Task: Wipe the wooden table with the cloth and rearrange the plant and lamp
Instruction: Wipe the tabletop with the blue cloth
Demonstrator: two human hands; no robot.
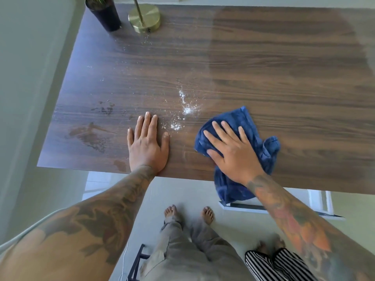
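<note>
Dark wooden table over a pale floor, viewed from above, both hands on its near edge

At the far left corner of the table stand a dark plant pot and, just to its right, the round brass lamp base, the two close together but apart. Dark smudges mark the near left area of the tabletop. The left hand lies flat on the bare wood near the front edge, fingers straight and together, grasping nothing. Just beside its fingertips, white powder is scattered toward the centre. Right of the powder, the right hand presses flat, fingers straight and spread, on a crumpled blue cloth; one end of the cloth hangs over the table's front edge. A second person's striped trouser legs show at the lower right
</note>
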